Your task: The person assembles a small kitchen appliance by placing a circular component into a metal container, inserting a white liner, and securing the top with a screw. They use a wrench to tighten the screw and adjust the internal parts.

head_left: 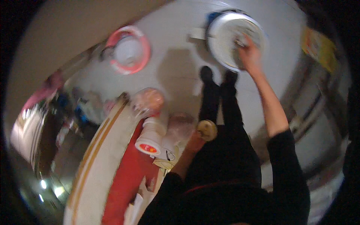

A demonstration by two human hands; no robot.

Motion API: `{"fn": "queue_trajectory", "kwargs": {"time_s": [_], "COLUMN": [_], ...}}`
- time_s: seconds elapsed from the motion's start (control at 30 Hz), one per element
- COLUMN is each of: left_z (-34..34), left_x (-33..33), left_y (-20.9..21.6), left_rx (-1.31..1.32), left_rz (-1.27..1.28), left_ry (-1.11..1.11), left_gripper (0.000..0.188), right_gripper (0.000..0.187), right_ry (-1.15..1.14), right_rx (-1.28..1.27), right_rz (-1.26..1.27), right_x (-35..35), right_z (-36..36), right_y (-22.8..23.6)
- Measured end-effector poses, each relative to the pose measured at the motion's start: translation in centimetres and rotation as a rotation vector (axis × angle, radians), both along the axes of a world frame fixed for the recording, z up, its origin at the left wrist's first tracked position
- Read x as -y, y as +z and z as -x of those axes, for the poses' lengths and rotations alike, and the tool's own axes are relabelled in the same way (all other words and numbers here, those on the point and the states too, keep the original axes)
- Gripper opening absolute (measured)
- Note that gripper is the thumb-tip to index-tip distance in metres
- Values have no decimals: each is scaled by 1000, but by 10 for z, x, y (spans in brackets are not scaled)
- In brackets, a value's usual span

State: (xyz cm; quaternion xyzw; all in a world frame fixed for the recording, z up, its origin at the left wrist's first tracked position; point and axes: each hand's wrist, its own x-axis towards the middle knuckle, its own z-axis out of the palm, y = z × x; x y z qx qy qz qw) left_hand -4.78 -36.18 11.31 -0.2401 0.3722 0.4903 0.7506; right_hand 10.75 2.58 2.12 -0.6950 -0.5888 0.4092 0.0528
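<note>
My left hand [195,142], close in front of my body, is closed round a small, round, pale-yellow thing [207,130] with darker marks on its top. I cannot tell whether it is a cup, a jar or a lid. With the arm stretched forward, my right hand [250,56] is over a large round white bin [216,32] on the floor. Its fingers are bent together at a small dark and light thing [239,40], too blurred to name. The bin's contents look pale grey and are partly hidden by the hand.
A pink-rimmed bin [146,43] with a white liner stands at the far left. By my left arm, a white-edged counter with a red surface [123,183] carries stacked white tubs [152,131] and a clear bag [150,99]. A yellow package [320,47] is at the right.
</note>
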Motion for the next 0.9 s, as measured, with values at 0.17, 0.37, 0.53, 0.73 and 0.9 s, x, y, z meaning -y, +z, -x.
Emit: {"fn": "queue_trajectory", "kwargs": {"time_s": [0.17,0.37,0.53,0.73,0.9], "left_z": [4,8,9,49,69], "left_x": [-10,-16,-10,-49,-81], "left_y": [13,9,-3,10,38], "left_rx": [18,58,-349,-365,-562], "left_rz": [46,21,-8,17,34], "left_ry": [-21,88,-16,257,262], "left_gripper": [50,56,52,47,47], "right_gripper": [31,23,26,21,16], "right_ry": [-28,441,789,847,872], "right_rx": [-289,-188,-87,0,27], "right_rz": [-94,369,372,262,261], "right_x": [73,185,233,247,252], "right_z": [-8,-29,-48,-41,-28], "right_y": [58,70,82,95,88]}}
